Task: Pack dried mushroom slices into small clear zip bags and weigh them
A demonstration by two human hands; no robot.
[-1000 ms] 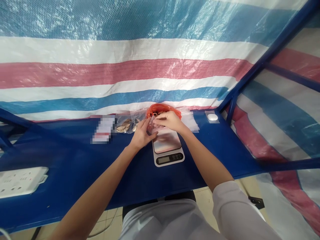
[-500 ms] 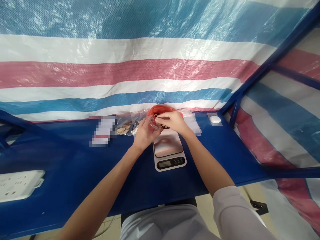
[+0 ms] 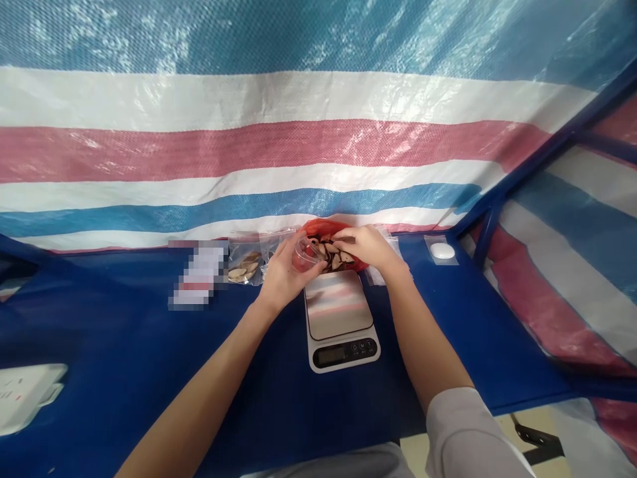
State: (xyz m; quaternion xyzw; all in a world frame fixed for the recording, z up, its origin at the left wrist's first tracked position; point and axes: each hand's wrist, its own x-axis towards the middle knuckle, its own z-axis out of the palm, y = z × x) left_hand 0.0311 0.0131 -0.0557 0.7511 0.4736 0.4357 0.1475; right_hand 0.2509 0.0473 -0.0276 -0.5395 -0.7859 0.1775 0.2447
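Observation:
My left hand (image 3: 286, 273) is wrapped round a small clear plastic cup (image 3: 307, 255), tilted over the near left side of an open red plastic bag (image 3: 326, 227). Dark-edged, pale dried slices (image 3: 334, 255) fill the bag. At the bag's right side, my right hand (image 3: 365, 245) has its fingers closed together, their tips down at the slices; what they pinch is too small to make out. Just in front of the bag lies a white kitchen scale (image 3: 341, 312) with a shiny plate and a dark display.
Left of the bag lie a clear bag of pale slices (image 3: 243, 267) and a blurred-out paper (image 3: 199, 275). A white round item in a small clear bag (image 3: 442, 251) is at the right. A white power strip (image 3: 30, 395) sits on the blue table (image 3: 149, 345) at the left.
My right hand has moved away from the cup to the right, and more of the slices show. The view has shifted, so the scale appears lower. The cup stays in my left hand.

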